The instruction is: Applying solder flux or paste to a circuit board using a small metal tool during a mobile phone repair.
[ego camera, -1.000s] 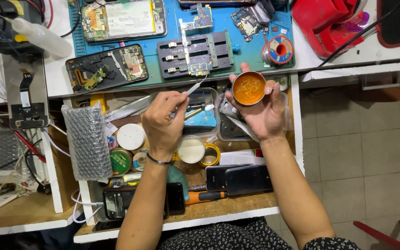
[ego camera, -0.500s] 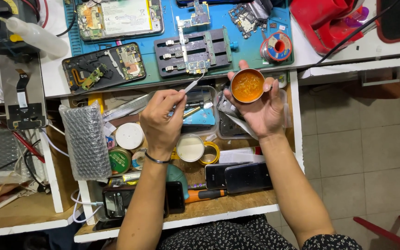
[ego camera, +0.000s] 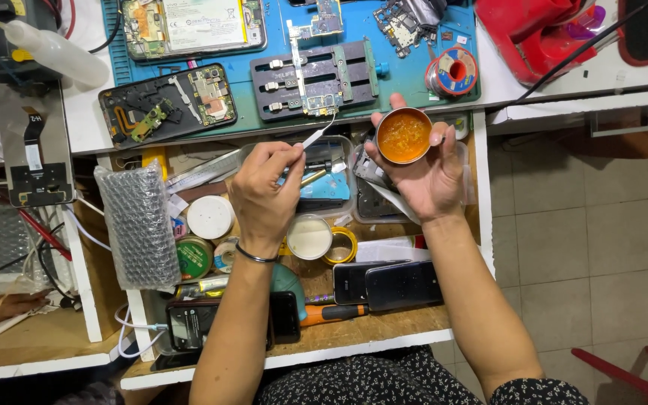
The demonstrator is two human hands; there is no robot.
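Bare forearms, a thin dark bracelet [ego camera: 255, 256] on the left wrist, and dark clothing [ego camera: 384, 382] with small pale dots.

Blue mat [ego camera: 391, 86] on white bench [ego camera: 84, 127]

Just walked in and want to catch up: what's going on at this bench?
A person sits over an open drawer of tools. Their left hand holds a thin white-tipped tool, tip near a small circuit board clamped in a dark holder on the blue mat. Their right hand holds up an open round tin of orange paste.
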